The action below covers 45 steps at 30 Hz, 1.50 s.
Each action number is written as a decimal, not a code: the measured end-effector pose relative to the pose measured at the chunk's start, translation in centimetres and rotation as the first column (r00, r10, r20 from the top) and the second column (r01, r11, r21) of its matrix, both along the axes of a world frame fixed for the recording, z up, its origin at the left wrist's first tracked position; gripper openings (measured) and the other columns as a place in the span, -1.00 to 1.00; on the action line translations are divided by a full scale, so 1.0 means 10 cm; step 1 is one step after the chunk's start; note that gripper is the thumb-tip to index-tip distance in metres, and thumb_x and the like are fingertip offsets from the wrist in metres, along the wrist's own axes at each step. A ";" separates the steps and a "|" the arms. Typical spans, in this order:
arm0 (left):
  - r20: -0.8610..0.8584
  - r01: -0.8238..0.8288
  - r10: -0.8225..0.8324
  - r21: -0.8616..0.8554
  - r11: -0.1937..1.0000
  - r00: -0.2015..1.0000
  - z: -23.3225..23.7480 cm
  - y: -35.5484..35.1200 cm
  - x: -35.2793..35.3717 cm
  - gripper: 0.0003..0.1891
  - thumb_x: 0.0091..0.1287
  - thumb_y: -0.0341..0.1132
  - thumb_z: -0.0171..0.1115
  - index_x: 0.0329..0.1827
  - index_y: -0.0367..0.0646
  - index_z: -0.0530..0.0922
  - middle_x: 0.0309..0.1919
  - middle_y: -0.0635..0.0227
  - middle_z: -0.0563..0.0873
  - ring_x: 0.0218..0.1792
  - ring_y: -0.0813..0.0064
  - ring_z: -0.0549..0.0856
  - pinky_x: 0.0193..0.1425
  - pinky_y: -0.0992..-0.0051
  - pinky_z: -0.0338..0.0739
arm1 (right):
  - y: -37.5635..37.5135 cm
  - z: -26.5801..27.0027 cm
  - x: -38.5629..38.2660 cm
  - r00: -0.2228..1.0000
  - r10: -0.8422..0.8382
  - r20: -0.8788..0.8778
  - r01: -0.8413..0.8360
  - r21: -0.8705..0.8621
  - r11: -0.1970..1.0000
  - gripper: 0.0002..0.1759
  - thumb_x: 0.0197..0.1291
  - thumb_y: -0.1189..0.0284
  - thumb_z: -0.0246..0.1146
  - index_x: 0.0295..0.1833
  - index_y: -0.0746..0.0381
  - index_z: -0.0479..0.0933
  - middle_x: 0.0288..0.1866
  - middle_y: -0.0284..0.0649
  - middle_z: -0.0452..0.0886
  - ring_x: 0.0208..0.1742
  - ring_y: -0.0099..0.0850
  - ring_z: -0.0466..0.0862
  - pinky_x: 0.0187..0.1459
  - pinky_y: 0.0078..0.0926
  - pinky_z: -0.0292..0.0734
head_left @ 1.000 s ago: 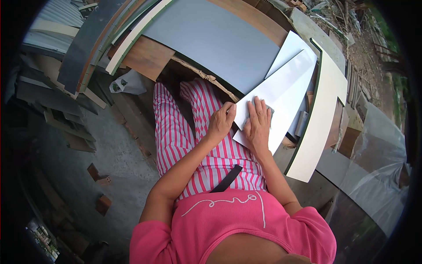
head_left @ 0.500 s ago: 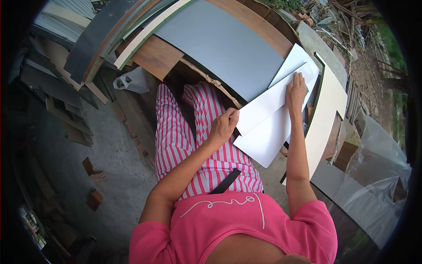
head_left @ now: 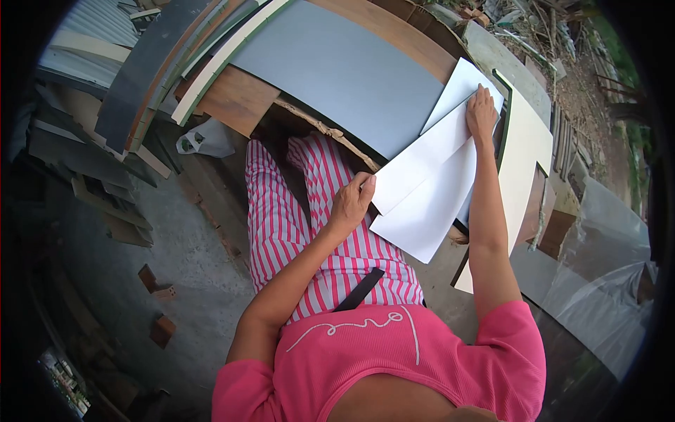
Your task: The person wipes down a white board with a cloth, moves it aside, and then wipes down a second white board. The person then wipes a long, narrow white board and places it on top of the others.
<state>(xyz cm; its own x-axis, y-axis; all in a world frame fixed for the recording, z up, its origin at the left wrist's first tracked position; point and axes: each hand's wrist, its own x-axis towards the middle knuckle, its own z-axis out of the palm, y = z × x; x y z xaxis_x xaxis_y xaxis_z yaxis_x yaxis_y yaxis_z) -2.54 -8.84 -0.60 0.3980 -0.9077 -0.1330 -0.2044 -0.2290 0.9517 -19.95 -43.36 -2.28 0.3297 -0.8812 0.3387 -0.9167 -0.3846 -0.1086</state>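
Note:
A folded white sheet (head_left: 422,165) lies slanted across the right end of the grey board (head_left: 344,67), over other white sheets. My left hand (head_left: 354,202) pinches its lower left corner between thumb and fingers. At the sheet's upper right end is my right hand (head_left: 482,114), its fingers bent together over the edge. Below, a loose white sheet (head_left: 422,221) hangs toward my lap, its lower corner above the striped trousers. Another white sheet (head_left: 453,91) rests flat on the board behind.
Curved strips of board (head_left: 151,77) are stacked at the upper left, near a white plastic bag (head_left: 205,138). A cream panel (head_left: 524,169) with a notch stands at the right, beside clear plastic sheeting (head_left: 605,267). Brick pieces (head_left: 162,330) lie on the floor.
My right hand has slid up and slightly outward along the folded sheet's edge. My left hand still grips the corner. The whole view has shifted a little.

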 end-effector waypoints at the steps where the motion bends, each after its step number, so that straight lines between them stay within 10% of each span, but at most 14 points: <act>1: -0.008 0.002 -0.002 0.006 1.000 1.000 0.01 0.01 0.01 -0.49 0.48 0.06 -0.18 -0.13 -0.28 0.50 -0.41 0.00 0.65 -0.36 0.05 0.68 -0.26 0.22 0.52 | -0.24 -0.01 -0.06 0.999 -0.032 -0.015 0.033 0.044 0.999 -0.46 0.35 0.26 -0.09 0.40 0.18 0.22 0.42 -0.03 0.24 0.41 0.00 0.25 0.31 0.08 0.15; 6: -0.131 0.015 -0.010 0.031 0.999 0.991 -0.04 0.05 -0.01 -0.40 0.37 0.20 -0.02 -0.02 -0.29 0.47 -0.33 -0.02 0.67 -0.27 0.05 0.70 -0.18 0.26 0.54 | 0.23 -0.03 0.04 0.999 0.045 0.001 -0.045 0.047 0.998 -0.47 0.37 0.30 -0.11 0.41 0.19 0.19 0.44 0.00 0.20 0.45 0.00 0.19 0.37 0.06 0.04; 12: -0.122 0.294 -0.275 0.184 0.938 0.954 -0.02 0.12 -0.05 -0.38 0.18 0.02 0.31 0.08 -0.35 0.43 -0.22 -0.07 0.67 -0.16 0.13 0.70 -0.08 0.32 0.54 | 2.59 0.58 0.46 0.760 0.631 0.158 -0.646 0.300 0.702 -0.39 0.17 0.58 0.11 0.38 0.10 0.26 0.38 -0.25 0.35 0.43 -0.26 0.28 0.44 -0.15 0.03; 24: -0.208 0.381 -0.331 0.283 0.880 0.920 0.17 0.09 -0.06 -0.35 0.19 0.08 0.28 0.09 -0.36 0.43 -0.18 -0.12 0.65 -0.12 0.08 0.69 -0.04 0.30 0.54 | -0.51 0.06 0.15 0.989 0.147 -0.015 -0.144 0.130 0.981 -0.49 0.36 0.30 -0.11 0.41 0.08 0.21 0.45 -0.17 0.24 0.47 -0.16 0.19 0.37 0.02 0.09; 29: -0.174 0.313 -0.285 0.164 0.936 0.943 0.03 0.11 -0.15 -0.35 0.23 0.14 0.21 0.06 -0.33 0.40 -0.23 -0.13 0.66 -0.19 0.03 0.70 -0.10 0.23 0.56 | -0.02 -0.05 0.39 0.994 0.093 -0.053 -0.094 -0.021 0.995 -0.48 0.33 0.31 -0.08 0.40 0.12 0.23 0.44 -0.09 0.24 0.45 -0.08 0.19 0.36 0.09 0.09; 36: -0.172 0.283 -0.257 0.148 0.948 0.951 -0.01 0.11 -0.17 -0.46 0.40 0.07 -0.01 0.13 -0.28 0.38 -0.22 -0.12 0.64 -0.21 0.05 0.68 -0.12 0.23 0.50 | 2.50 0.43 0.45 0.884 0.437 0.165 -0.466 0.232 0.854 -0.45 0.27 0.56 0.04 0.39 0.13 0.25 0.40 -0.22 0.32 0.48 -0.23 0.20 0.46 -0.04 -0.04; 45: -0.108 0.307 -0.292 0.176 0.935 0.950 -0.02 0.09 -0.18 -0.40 0.39 0.14 -0.09 0.08 -0.31 0.42 -0.28 -0.13 0.65 -0.23 0.00 0.68 -0.10 0.20 0.51 | 0.15 0.00 0.21 0.980 0.188 0.060 -0.187 -0.020 0.982 -0.48 0.37 0.35 -0.09 0.43 0.08 0.17 0.42 -0.14 0.28 0.47 -0.10 0.18 0.37 0.03 0.06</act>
<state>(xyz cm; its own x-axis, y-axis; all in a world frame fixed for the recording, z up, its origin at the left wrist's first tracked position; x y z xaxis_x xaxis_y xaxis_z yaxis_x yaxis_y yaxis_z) -4.32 -7.93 -0.81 0.0930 -0.9383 -0.3330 -0.2178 -0.3455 0.9128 -17.81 -41.84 -2.26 0.4665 -0.8008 0.3757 -0.8199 -0.5508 -0.1560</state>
